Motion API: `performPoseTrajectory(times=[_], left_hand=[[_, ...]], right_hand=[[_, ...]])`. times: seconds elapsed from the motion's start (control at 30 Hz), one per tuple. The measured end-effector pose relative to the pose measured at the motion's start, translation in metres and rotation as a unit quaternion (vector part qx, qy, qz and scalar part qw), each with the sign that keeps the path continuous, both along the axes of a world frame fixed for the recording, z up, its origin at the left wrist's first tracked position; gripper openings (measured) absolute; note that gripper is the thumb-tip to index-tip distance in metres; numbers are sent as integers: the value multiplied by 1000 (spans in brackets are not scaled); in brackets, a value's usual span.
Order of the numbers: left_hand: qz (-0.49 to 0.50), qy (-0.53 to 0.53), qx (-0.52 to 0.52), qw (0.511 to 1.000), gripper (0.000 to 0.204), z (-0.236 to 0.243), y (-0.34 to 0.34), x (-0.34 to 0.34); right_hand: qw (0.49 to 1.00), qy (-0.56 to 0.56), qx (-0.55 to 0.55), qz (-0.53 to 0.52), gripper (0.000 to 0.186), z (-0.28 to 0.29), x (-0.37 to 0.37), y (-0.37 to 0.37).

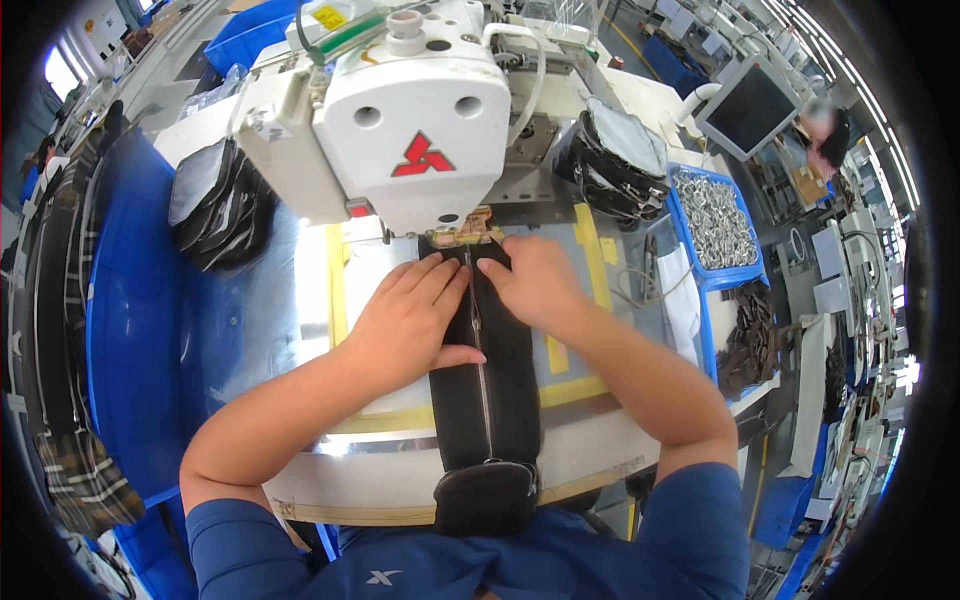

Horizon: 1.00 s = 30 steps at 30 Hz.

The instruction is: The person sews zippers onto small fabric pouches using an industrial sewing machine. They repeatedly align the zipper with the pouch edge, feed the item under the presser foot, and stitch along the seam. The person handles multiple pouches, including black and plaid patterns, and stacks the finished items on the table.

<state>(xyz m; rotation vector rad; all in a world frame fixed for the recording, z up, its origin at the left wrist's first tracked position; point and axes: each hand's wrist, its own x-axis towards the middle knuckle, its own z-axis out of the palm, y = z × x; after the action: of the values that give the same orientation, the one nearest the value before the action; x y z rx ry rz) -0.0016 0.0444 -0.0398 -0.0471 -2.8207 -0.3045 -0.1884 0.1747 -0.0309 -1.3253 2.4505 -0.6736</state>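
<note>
A black fabric strip [455, 410] with a long silver zipper [482, 395] runs from the white sewing machine's head [410, 105] toward me, where a black zipped pouch [485, 500] hangs at its end. My left hand [415, 310] lies on the strip, fingers stretched out left of the zipper, thumb across the zipper. My right hand [535, 285] grips the strip's right side near the brass-coloured metal attachment [470, 227], thumb on top; its other fingers are partly hidden.
Stacks of black pieces [215, 210] [605, 170] flank the machine. Blue bins [140, 350] stand left. A tray of silver parts [715, 220] and dark pieces [745, 335] sit right. A screen [745, 105] and another person [825, 140] are at upper right.
</note>
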Motion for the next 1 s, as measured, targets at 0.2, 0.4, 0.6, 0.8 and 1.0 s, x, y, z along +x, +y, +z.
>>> performPoseTrajectory(times=[0.2, 0.4, 0.6, 0.8, 1.0], left_hand=[[-18, -44, -2, 999, 97, 6, -8, -12], [-22, -58, -18, 998, 98, 9, -11, -17], [-25, -92, -23, 995, 101, 13, -13, -22], [-15, -98, -20, 995, 99, 10, -14, -22], [-11, -84, -32, 996, 96, 9, -14, -24]], right_hand=[[1000, -4, 21, 14, 34, 3, -8, -2], [998, -47, 48, 8, 31, 16, -7, -4], [1000, -15, 2, 11, 24, 14, -6, 4], [946, 189, -117, 235, 32, 13, -7, 23], [954, 141, -51, 261, 38, 10, -3, 20]])
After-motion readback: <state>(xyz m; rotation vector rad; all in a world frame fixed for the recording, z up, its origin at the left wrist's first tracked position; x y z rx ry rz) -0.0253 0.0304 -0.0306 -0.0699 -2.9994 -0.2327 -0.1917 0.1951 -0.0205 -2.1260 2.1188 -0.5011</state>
